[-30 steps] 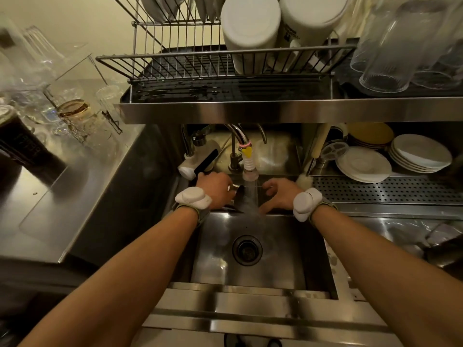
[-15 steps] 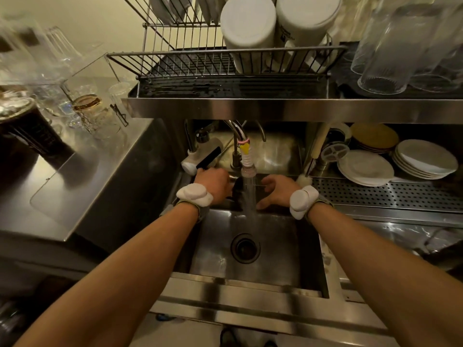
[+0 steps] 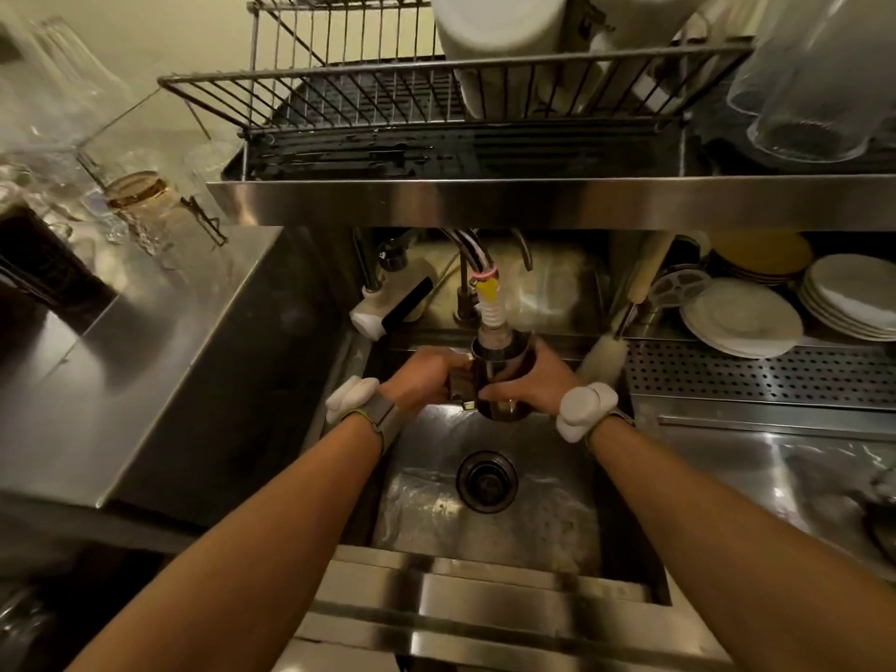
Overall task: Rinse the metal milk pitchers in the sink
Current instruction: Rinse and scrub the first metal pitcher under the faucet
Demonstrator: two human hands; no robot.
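Head view, read from the near edge outward. Nearest, below the fingers, lies the sink (image 3: 485, 531), its floor wet around the drain (image 3: 486, 482). Above the drain, both hands meet on one metal milk pitcher (image 3: 499, 366), held clear of the basin floor. The left hand (image 3: 426, 380) is clenched round the handle side; the right hand (image 3: 528, 385) wraps the body, its fingers (image 3: 494, 394) curled across the near wall. Each wrist carries a white padded band (left band (image 3: 351, 397), right band (image 3: 584, 409)). Just beyond the fingertips the pitcher's mouth tilts up to the faucet nozzle (image 3: 492, 327), which sits at or inside the rim; whether water is running cannot be told. Right of the right-hand fingers stands a bottle brush (image 3: 601, 354), and farther off stacked plates (image 3: 742, 317). Risks, as judged: wet steel may slip through the grip and drop onto the drain; the rim may knock the flexible nozzle aside; a steep tilt under flow could throw spray back over the wrists and bands
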